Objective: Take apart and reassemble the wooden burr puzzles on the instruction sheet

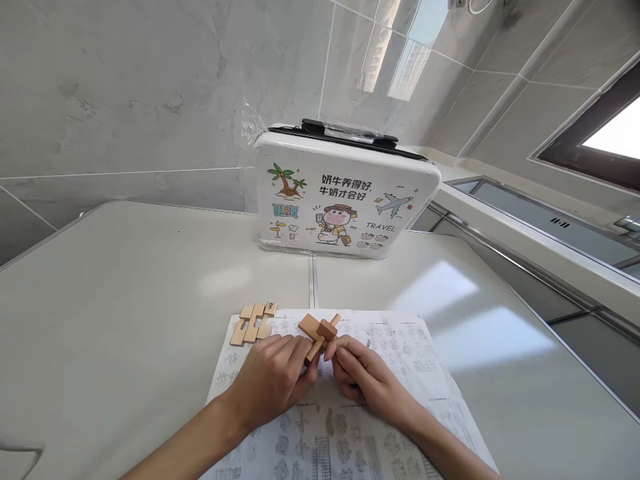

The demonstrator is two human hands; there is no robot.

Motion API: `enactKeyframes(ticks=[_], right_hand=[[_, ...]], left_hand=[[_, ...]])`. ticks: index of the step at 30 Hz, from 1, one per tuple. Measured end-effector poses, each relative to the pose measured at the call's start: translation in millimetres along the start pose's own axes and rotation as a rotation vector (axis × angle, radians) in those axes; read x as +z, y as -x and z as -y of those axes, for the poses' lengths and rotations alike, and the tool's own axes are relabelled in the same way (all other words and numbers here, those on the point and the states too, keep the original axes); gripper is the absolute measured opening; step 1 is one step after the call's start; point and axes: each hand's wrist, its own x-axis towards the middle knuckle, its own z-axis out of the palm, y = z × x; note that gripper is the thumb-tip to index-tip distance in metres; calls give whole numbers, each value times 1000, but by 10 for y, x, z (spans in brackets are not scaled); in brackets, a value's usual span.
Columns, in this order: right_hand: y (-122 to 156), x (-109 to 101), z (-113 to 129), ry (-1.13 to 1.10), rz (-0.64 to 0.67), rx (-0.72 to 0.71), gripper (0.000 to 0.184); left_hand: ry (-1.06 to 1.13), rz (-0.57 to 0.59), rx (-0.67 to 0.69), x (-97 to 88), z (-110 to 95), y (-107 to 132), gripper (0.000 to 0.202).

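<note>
Several interlocked wooden puzzle pieces (pixel 327 331) form a small crossed assembly above the printed sheet (pixel 400 373). My left hand (pixel 280 373) grips this assembly from the left, fingers wrapped round its lower stick. From the right, my right hand (pixel 363 373) pinches at its near side with thumb and forefinger; the other fingers are curled in. Part of the assembly is hidden behind my fingers. Left of it, flat wooden pieces (pixel 250 333) lie side by side at the sheet's upper left corner, and one is marked with a 3 (pixel 271 308).
A white suitcase (pixel 345 193) with cartoon prints and a black handle, partly in clear plastic, stands at the back against the tiled wall (pixel 165 87). The white table (pixel 125 300) has a seam down its middle. A metal-framed panel (pixel 545 207) runs along the right.
</note>
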Motion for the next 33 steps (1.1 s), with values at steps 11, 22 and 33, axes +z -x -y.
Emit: enactKeyframes(ticks=[11,22,33], right_hand=[[-1,-81,-8,11,63,68,36],[-14,-29,-19,34,-62,-11,37],[44,-69,36,-7,-47,-85,29]], left_hand=[[21,50,17,12,14,15,11],[1,8,-2,-9,-23,-9,17],[-42,-12,8,31,-24,-3,22]])
